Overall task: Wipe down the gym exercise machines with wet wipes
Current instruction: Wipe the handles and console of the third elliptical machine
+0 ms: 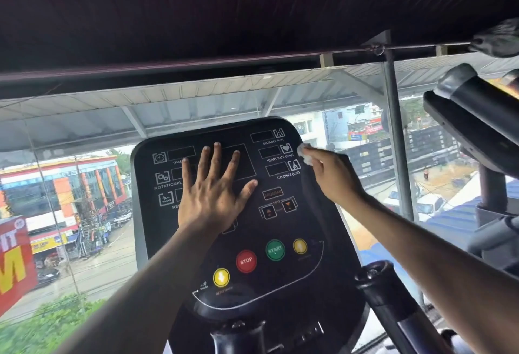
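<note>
A black exercise-machine console fills the middle of the head view, with display windows, red STOP, green START and yellow round buttons. My left hand lies flat on the console's centre, fingers spread, holding nothing. My right hand is at the console's upper right edge, beside the heart-rate and calories labels. It pinches a small crumpled white wet wipe against that edge.
A black handlebar rises at the lower right beside the console. Another machine's dark frame stands at the right. Behind the console is a large glass window over a street, with a metal post at the right.
</note>
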Demonstrator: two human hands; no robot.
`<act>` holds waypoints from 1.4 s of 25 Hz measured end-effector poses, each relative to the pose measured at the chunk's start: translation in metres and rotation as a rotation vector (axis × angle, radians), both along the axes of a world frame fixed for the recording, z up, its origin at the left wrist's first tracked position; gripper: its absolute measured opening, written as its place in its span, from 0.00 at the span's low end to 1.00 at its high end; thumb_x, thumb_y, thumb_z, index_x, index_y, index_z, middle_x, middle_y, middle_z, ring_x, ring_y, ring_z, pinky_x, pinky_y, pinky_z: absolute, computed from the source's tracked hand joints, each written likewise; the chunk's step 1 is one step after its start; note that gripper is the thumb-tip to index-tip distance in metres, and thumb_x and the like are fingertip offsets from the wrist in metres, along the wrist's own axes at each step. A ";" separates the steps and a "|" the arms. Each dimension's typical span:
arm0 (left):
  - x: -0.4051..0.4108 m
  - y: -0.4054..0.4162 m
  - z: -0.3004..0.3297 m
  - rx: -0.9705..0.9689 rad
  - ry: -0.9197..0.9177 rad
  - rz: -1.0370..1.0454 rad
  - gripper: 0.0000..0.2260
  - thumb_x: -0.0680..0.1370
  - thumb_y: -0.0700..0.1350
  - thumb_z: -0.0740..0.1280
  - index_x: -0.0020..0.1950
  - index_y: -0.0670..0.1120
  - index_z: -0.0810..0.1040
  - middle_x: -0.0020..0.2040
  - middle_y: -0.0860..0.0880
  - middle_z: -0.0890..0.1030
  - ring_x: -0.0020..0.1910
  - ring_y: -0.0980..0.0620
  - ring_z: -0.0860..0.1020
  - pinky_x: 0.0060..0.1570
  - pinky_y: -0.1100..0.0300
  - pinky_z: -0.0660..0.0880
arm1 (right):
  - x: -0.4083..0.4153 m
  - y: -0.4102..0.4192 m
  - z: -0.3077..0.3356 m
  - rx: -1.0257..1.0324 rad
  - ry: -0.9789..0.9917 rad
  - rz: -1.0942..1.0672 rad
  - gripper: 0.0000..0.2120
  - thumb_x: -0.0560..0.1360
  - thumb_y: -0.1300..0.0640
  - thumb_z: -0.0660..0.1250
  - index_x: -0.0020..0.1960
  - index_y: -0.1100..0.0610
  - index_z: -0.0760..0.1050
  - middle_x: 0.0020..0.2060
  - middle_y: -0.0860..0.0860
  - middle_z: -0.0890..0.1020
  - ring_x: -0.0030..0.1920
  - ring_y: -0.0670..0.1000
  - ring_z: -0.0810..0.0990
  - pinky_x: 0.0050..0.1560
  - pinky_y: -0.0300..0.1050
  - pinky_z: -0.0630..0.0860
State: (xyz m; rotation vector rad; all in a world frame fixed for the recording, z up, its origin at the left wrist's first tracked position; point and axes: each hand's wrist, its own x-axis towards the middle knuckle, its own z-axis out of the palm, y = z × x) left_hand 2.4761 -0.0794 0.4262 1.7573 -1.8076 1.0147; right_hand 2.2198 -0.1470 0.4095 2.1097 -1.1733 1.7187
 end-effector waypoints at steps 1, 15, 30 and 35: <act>0.000 0.000 0.000 -0.002 0.006 -0.005 0.41 0.76 0.75 0.34 0.86 0.58 0.45 0.86 0.47 0.41 0.84 0.46 0.39 0.81 0.38 0.39 | 0.001 -0.006 0.010 0.033 -0.020 0.010 0.17 0.81 0.67 0.63 0.67 0.57 0.80 0.62 0.54 0.83 0.57 0.55 0.84 0.53 0.27 0.69; 0.002 0.000 -0.003 -0.012 0.013 -0.019 0.40 0.77 0.76 0.36 0.86 0.58 0.47 0.86 0.47 0.43 0.85 0.47 0.40 0.81 0.39 0.38 | -0.020 -0.013 -0.022 0.154 -0.062 -0.087 0.12 0.77 0.68 0.63 0.52 0.60 0.85 0.46 0.59 0.87 0.48 0.62 0.84 0.41 0.42 0.71; 0.002 -0.003 -0.003 -0.007 0.012 -0.032 0.40 0.77 0.76 0.37 0.86 0.57 0.46 0.86 0.46 0.42 0.85 0.46 0.39 0.80 0.37 0.38 | -0.049 0.011 -0.074 0.130 0.069 -0.114 0.08 0.76 0.65 0.68 0.38 0.61 0.78 0.32 0.58 0.80 0.36 0.61 0.80 0.37 0.50 0.75; 0.004 -0.002 -0.004 -0.017 0.008 -0.040 0.41 0.77 0.76 0.36 0.86 0.57 0.47 0.86 0.46 0.43 0.85 0.45 0.40 0.80 0.37 0.38 | -0.043 0.018 -0.066 0.049 -0.033 -0.042 0.05 0.74 0.66 0.72 0.47 0.59 0.85 0.41 0.51 0.87 0.39 0.50 0.82 0.42 0.40 0.74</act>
